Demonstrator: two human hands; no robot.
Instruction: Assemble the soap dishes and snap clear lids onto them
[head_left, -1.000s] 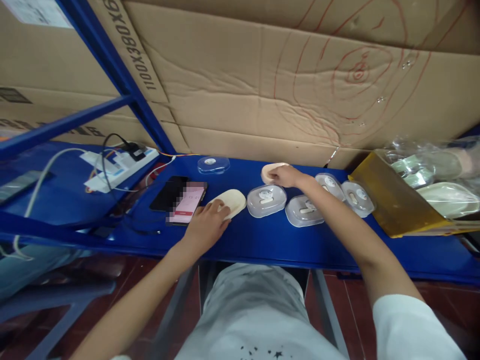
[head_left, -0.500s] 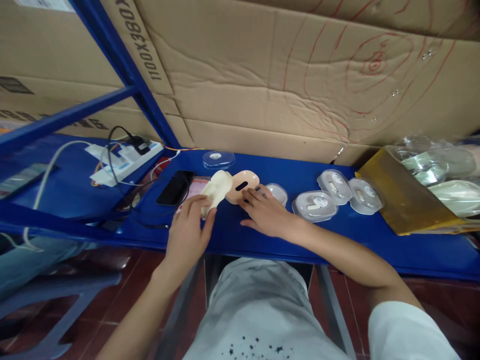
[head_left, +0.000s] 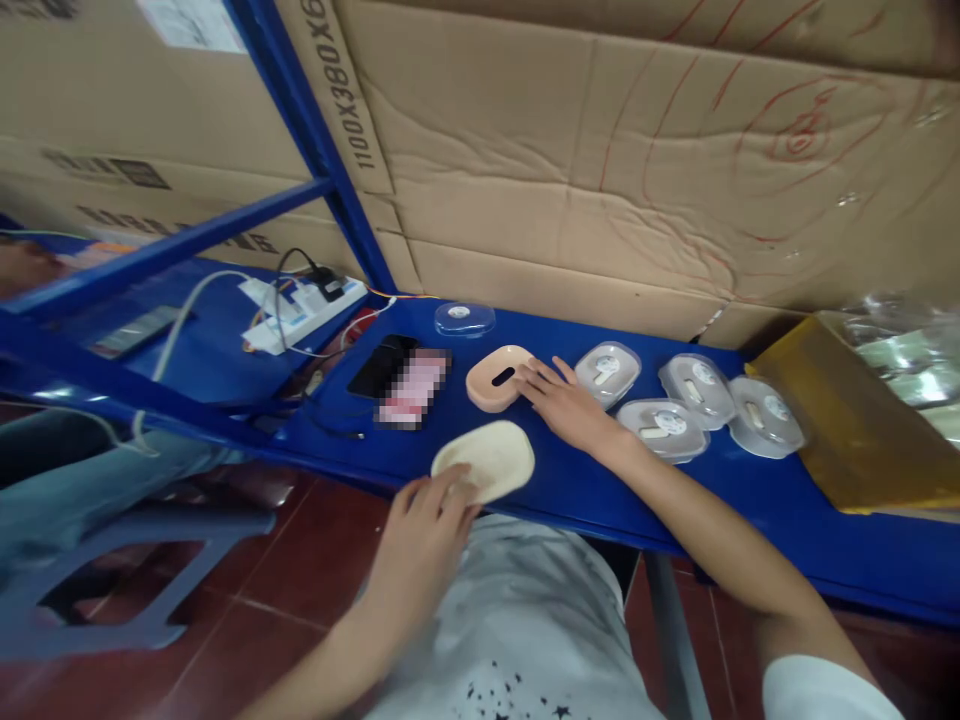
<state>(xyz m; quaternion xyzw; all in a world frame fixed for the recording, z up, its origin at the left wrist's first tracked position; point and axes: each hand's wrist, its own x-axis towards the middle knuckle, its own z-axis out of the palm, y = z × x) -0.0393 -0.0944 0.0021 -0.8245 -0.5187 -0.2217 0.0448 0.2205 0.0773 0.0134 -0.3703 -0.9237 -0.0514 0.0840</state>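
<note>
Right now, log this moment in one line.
left hand: on cream dish | right hand: at peach piece | nearby: clear cases, blue table

Dishes mid-desk, phones left, cases right
On the desk (head_left: 574, 490), the rear dish (head_left: 487, 390) sits behind the front dish (head_left: 499, 455), between two phones (head_left: 412, 388) and four cases (head_left: 697, 400); a lone cover (head_left: 465, 320) lies farther back, a power strip (head_left: 307, 318) left, a box (head_left: 832, 430) far right.

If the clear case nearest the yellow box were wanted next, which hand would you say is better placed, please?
Probably the right hand: it is closer to that clear case, with spread fingers at the edge of the peach piece. The left hand is farther, its fingers on the cream piece.
</note>
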